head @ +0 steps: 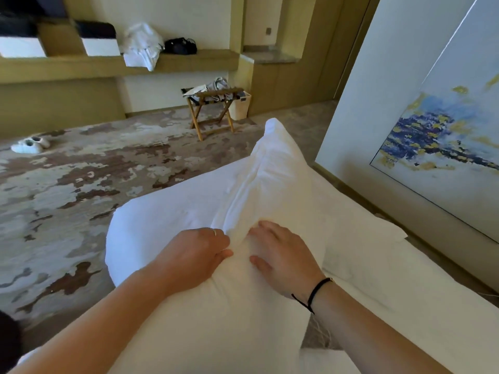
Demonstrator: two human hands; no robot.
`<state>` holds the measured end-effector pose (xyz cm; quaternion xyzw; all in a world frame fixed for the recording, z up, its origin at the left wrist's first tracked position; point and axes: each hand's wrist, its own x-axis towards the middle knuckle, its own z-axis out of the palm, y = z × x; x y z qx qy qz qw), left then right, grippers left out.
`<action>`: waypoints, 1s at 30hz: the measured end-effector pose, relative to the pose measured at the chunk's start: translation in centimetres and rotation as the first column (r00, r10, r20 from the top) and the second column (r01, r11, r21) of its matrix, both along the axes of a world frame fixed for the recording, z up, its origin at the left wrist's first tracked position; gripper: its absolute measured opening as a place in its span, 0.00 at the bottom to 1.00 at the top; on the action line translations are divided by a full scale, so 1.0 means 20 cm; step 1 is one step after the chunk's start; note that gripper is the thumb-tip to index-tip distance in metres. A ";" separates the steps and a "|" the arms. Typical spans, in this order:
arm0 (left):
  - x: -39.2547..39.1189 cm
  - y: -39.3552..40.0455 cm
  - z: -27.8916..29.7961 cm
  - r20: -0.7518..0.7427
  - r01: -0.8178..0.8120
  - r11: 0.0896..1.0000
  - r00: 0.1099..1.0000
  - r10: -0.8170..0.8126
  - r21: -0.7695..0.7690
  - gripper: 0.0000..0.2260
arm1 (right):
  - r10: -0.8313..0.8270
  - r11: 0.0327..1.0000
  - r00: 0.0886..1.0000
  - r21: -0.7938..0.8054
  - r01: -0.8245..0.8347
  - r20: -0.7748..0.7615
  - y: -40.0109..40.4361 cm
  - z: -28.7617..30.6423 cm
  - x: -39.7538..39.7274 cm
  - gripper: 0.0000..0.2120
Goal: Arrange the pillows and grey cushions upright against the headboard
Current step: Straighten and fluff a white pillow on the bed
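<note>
A mottled brown-and-cream carpet [81,179] fills the floor; a framed abstract painting [442,136] in blue and yellow hangs on the right wall; a plump white pillow [205,211], soft and creased along a central fold, stands before the person on the white bed [405,292]; the left hand [194,255] pinches that fold; the right hand [280,260] rests flat on the cotton, fingers relaxed; a slatted wooden luggage rack [210,112] stands beyond.

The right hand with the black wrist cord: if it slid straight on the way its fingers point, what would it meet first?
The right hand points up-left, so it would likely meet the raised fold of the white pillow first, close beside the left hand; depth is uncertain.
</note>
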<state>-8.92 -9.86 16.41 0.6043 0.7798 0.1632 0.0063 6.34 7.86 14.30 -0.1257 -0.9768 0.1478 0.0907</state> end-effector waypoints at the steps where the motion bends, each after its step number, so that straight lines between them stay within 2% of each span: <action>1: 0.03 -0.05 0.04 -0.039 0.041 0.999 0.998 -0.040 0.006 0.12 | 0.027 0.999 0.999 0.023 -0.026 -0.040 0.01 0.04 -0.02 0.23; 3: 0.11 -0.15 0.06 -0.096 0.118 0.993 0.989 -0.115 0.018 0.11 | 0.072 0.996 0.993 0.058 -0.066 -0.098 0.03 0.10 -0.10 0.23; 5: 0.21 -0.23 0.02 -0.113 0.149 0.989 0.983 -0.147 0.011 0.13 | 0.141 0.985 0.990 0.101 -0.138 -0.023 0.05 0.12 -0.20 0.25; 7: 0.32 -0.30 -0.06 -0.094 0.128 0.992 0.987 -0.127 0.000 0.16 | 0.168 0.977 0.950 0.085 -0.196 0.262 0.06 0.07 -0.26 0.29; 8: 0.36 -0.32 -0.12 -0.095 0.101 0.995 0.990 -0.100 0.004 0.16 | 0.142 0.983 0.895 0.049 -0.179 0.422 0.07 0.03 -0.27 0.29; 10: 0.45 -0.35 -0.23 -0.042 -0.008 1.000 0.999 0.007 -0.024 0.16 | 0.119 0.992 0.801 -0.038 -0.119 0.586 0.08 -0.06 -0.28 0.26; 12: 0.52 -0.37 -0.32 0.102 -0.192 0.978 0.974 0.201 -0.084 0.16 | 0.166 0.982 0.771 -0.028 -0.188 0.615 0.10 -0.14 -0.27 0.25; 13: 0.54 -0.38 -0.36 0.194 -0.296 0.947 0.929 0.315 -0.121 0.16 | 0.184 0.971 0.759 0.006 -0.241 0.624 0.11 -0.17 -0.27 0.25; 16: 0.60 -0.36 -0.44 0.433 -0.521 0.828 0.710 0.556 -0.209 0.16 | 0.212 0.906 0.717 0.141 -0.399 0.664 0.15 -0.19 -0.26 0.29; 19: 0.61 -0.29 -0.47 0.465 -0.576 0.765 0.614 0.638 -0.289 0.18 | 0.184 0.873 0.723 0.227 -0.431 0.665 0.18 -0.17 -0.28 0.26; 21: 0.58 -0.24 -0.49 0.437 -0.602 0.705 0.556 0.707 -0.375 0.30 | 0.181 0.864 0.726 0.245 -0.440 0.663 0.19 -0.15 -0.30 0.28; 22: 0.56 -0.23 -0.50 0.396 -0.600 0.684 0.557 0.730 -0.415 0.33 | 0.190 0.854 0.727 0.254 -0.454 0.660 0.20 -0.16 -0.30 0.30; 23: 0.54 -0.21 -0.52 0.351 -0.589 0.677 0.581 0.734 -0.442 0.32 | 0.200 0.845 0.727 0.259 -0.467 0.657 0.20 -0.17 -0.31 0.31; 25: 0.52 -0.19 -0.53 0.299 -0.552 0.693 0.639 0.709 -0.464 0.23 | 0.209 0.844 0.721 0.251 -0.475 0.661 0.21 -0.20 -0.33 0.29; 27: 0.51 -0.19 -0.55 0.274 -0.523 0.715 0.683 0.677 -0.464 0.14 | 0.216 0.829 0.717 0.263 -0.494 0.663 0.19 -0.25 -0.36 0.24; 30: 0.49 -0.18 -0.57 0.275 -0.534 0.735 0.697 0.662 -0.417 0.07 | 0.241 0.765 0.754 0.359 -0.535 0.612 0.19 -0.34 -0.39 0.11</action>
